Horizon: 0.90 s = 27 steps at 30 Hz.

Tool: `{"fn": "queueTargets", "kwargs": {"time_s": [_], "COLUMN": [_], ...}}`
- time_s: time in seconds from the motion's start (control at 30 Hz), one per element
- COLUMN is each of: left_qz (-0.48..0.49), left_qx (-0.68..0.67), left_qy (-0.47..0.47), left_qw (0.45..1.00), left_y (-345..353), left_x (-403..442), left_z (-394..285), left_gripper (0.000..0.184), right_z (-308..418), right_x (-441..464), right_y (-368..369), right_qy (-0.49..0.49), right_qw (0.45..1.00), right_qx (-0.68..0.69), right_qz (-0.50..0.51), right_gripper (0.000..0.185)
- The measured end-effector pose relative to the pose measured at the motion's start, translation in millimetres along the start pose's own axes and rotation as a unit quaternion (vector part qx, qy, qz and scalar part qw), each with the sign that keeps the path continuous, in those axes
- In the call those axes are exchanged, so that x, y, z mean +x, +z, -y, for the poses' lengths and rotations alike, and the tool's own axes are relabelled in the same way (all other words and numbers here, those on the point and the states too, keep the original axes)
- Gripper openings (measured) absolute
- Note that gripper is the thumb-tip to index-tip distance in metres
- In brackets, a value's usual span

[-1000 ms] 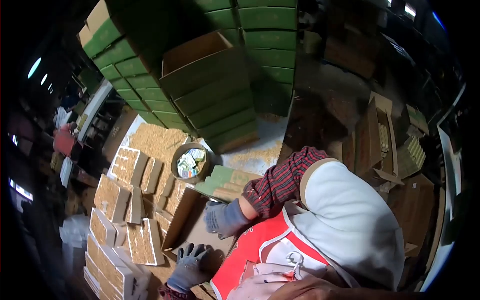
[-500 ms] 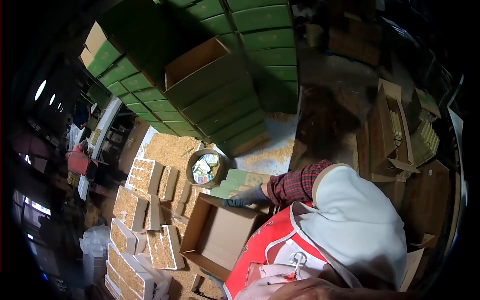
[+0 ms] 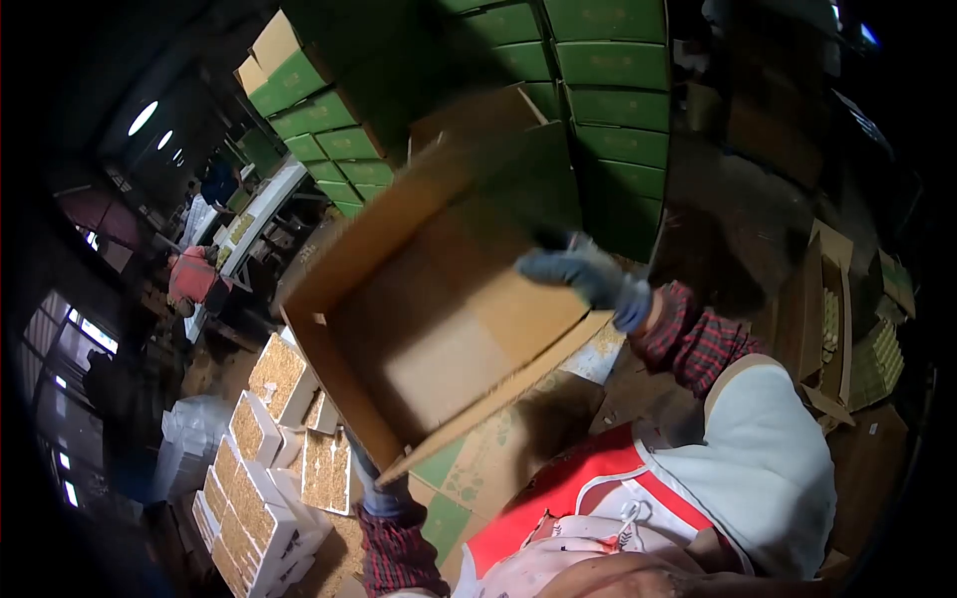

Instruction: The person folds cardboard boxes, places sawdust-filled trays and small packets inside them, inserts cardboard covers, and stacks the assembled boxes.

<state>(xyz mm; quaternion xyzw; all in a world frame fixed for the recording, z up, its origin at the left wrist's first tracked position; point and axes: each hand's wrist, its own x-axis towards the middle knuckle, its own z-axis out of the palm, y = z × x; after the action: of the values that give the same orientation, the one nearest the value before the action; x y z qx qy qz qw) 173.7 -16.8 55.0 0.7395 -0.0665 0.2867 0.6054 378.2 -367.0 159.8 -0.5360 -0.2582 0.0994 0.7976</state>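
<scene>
Rectangular cardboard box (image 3: 429, 339) opens toward the camera, long axis rising rightward. Gloved right hand (image 3: 586, 279) pinches its wall; for left hand (image 3: 385, 490), fingers are hidden, I cannot tell.

From my remote station I see blue-grey gloves on the right hand (image 3: 590, 278), at 3 o'clock, and the left hand (image 3: 385, 495), at 7. Dark red-and-black checked sleeves (image 3: 693, 336) cover both forearms. Toward 4 o'clock I make out a white garment (image 3: 776, 439) with a tan edge; at 5, a red apron (image 3: 573, 475) with white trim and a white bow (image 3: 630, 512).
</scene>
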Motion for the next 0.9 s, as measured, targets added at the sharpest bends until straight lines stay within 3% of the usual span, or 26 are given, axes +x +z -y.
{"fn": "queueTargets", "kwargs": {"time_s": [0.03,0.07,0.13,0.17,0.2,0.23,0.27,0.33,0.37,0.4,0.43,0.47,0.5,0.53,0.63,0.67,0.7,0.73,0.77,0.8,0.87,0.9], "left_qz": [0.018,0.024,0.124,0.078,0.131,0.082,0.074,0.141,0.111,0.08,0.098,0.087,0.074,0.058,0.023,0.012,0.019,0.019,0.046,0.073,0.013,-0.006], "left_qx": [0.109,0.214,-0.102,-0.156,-0.159,-0.103,-0.104,-0.137,-0.077,-0.016,0.045,-0.036,-0.114,-0.19,-0.156,-0.154,-0.202,-0.129,-0.124,-0.12,-0.211,-0.134], "left_qy": [0.055,0.113,0.075,0.043,0.076,0.011,0.013,-0.102,-0.072,-0.044,-0.056,-0.057,-0.06,-0.063,-0.04,-0.021,-0.009,0.022,0.015,0.007,-0.045,-0.076], "left_qw": [0.992,0.97,0.984,0.984,0.976,0.991,0.992,0.975,0.988,0.996,0.993,0.994,0.989,0.978,0.987,0.988,0.979,0.991,0.991,0.99,0.976,0.988], "left_y": [15.6,31.7,83.1,121.9,127.8,146.1,160.0,177.2,192.8,207.6,201.6,206.8,212.7,213.4,217.5,222.5,216.2,195.1,195.2,203.5,214.7,223.4], "left_x": [45.7,92.4,191.4,221.9,256.2,285.0,306.0,328.4,318.5,305.9,305.0,299.3,286.8,277.0,268.4,267.0,272.1,277.4,280.7,287.8,291.0,287.1], "left_z": [-10.1,-19.8,-26.6,-45.8,-20.2,-9.1,12.5,74.0,76.6,78.3,82.9,84.3,87.0,88.2,82.1,71.6,69.6,96.1,56.0,13.5,66.0,66.2], "left_gripper": [0.052,0.053,0.056,0.057,0.057,0.06,0.055,0.044,0.041,0.037,0.046,0.049,0.052,0.055,0.064,0.065,0.053,0.052,0.058,0.064,0.069,0.071], "right_z": [32.9,61.3,120.7,131.8,138.5,147.3,154.7,155.1,150.5,138.4,107.4,80.4,102.1,92.6,72.5,71.4,70.7,65.9,64.3,54.6,34.7,1.4], "right_x": [21.7,33.8,51.5,71.6,93.2,108.3,119.9,137.2,144.4,156.3,191.4,220.9,178.8,181.0,202.6,214.9,227.0,225.7,210.9,209.1,205.2,237.5], "right_y": [-22.2,-34.6,-49.3,-61.5,-78.6,-99.0,-112.8,-133.0,-139.3,-142.0,-169.6,-196.6,-157.0,-158.4,-172.7,-176.8,-180.8,-189.0,-191.0,-200.8,-220.3,-268.6], "right_qy": [-0.031,-0.121,-0.256,-0.332,-0.402,-0.397,-0.388,-0.328,-0.285,-0.255,-0.173,-0.086,-0.012,-0.041,-0.114,-0.086,-0.057,-0.043,-0.14,-0.144,-0.157,-0.262], "right_qw": [0.999,0.992,0.963,0.935,0.901,0.891,0.874,0.829,0.829,0.884,0.94,0.976,0.94,0.906,0.745,0.731,0.715,0.787,0.817,0.847,0.899,0.844], "right_qx": [-0.007,-0.007,0.031,-0.007,-0.042,-0.153,-0.234,-0.399,-0.433,-0.335,-0.27,-0.199,-0.34,-0.42,-0.633,-0.658,-0.683,-0.605,-0.54,-0.492,-0.392,-0.447], "right_qz": [-0.005,-0.033,-0.08,-0.122,-0.157,-0.161,-0.177,-0.214,-0.213,-0.204,-0.119,-0.031,-0.028,0.04,0.175,0.156,0.138,0.113,0.146,0.136,0.119,0.14], "right_gripper": [0.078,0.078,0.076,0.07,0.064,0.059,0.049,0.033,0.03,0.032,0.033,0.036,0.035,0.035,0.035,0.034,0.034,0.035,0.03,0.031,0.032,0.03]}}
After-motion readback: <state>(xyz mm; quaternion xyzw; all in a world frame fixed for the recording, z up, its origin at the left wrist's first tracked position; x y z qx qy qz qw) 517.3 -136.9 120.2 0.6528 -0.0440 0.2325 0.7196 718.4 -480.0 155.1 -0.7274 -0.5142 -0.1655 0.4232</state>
